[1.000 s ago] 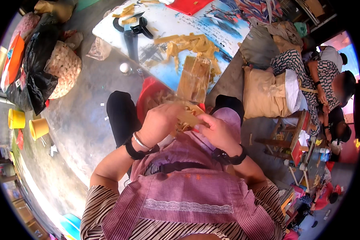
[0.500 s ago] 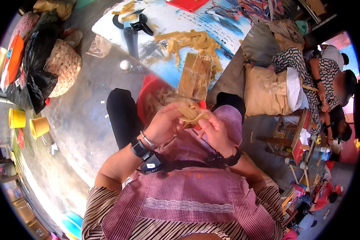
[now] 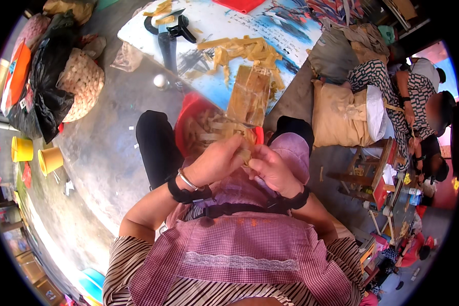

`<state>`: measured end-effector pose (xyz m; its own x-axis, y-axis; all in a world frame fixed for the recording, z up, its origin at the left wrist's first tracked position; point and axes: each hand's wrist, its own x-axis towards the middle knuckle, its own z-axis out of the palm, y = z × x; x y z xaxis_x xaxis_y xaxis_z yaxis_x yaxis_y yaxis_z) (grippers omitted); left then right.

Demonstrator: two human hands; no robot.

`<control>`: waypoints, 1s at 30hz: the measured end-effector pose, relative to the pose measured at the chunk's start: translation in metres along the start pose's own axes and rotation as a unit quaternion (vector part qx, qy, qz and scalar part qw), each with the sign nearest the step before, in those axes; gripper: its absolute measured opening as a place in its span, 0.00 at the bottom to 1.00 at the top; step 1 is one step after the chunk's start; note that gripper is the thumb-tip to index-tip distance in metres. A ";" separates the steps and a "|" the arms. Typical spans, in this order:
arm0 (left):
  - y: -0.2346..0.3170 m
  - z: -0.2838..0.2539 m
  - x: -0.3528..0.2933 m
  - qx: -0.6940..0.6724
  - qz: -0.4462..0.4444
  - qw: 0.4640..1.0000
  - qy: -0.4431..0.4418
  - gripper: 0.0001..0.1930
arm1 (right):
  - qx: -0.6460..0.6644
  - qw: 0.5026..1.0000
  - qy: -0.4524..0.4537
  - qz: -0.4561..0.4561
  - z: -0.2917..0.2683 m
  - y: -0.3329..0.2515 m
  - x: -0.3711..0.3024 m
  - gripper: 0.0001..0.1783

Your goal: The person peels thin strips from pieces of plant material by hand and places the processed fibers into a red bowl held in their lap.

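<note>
Over my lap, my left hand [image 3: 218, 160] and my right hand [image 3: 275, 172] meet with fingertips pinched on a small folded tan strip [image 3: 246, 155]. Most of the strip is hidden by the fingers, and its material is unclear. Just beyond my hands, a red basin [image 3: 186, 106] sits between my knees, holding many pale tan strips [image 3: 204, 127]. A flat brown stack in clear plastic [image 3: 249, 96] juts over the basin from the table corner. Behind it, loose yellowish-tan strips [image 3: 245, 50] lie in a heap on the table.
The white and blue painted table [image 3: 296, 43] carries a black clamp-like tool [image 3: 182, 30] and a red cloth [image 3: 239, 4]. A stuffed tan sack [image 3: 339, 115] and a wooden stool [image 3: 367, 176] stand right, near other people. Yellow buckets [image 3: 50, 160] and black bags [image 3: 48, 97] are left.
The strip, earlier spread wider between my hands, is now bunched smaller and mostly covered by my fingers. My left hand has turned and moved slightly right, closer to my right hand.
</note>
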<state>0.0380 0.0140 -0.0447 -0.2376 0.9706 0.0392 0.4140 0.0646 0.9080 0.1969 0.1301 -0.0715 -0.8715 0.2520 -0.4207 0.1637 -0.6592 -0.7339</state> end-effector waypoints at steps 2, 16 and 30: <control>-0.004 0.008 -0.001 0.046 -0.035 0.998 0.022 0.08 | -0.201 0.976 0.061 -0.063 0.008 0.004 0.000 0.16; -0.009 0.005 -0.004 0.134 0.144 0.978 0.063 0.17 | 0.108 0.989 -0.085 0.050 -0.005 -0.001 -0.004 0.16; -0.015 -0.017 -0.021 -0.215 -0.071 0.974 0.015 0.04 | -0.152 0.985 0.049 0.061 -0.028 -0.047 -0.012 0.08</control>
<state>0.0223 -0.0115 -0.0521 -0.2932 0.9515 -0.0927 -0.0292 0.0880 0.9957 0.2126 0.1778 -0.0469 -0.7901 0.2610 -0.5546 0.4089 -0.4496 -0.7942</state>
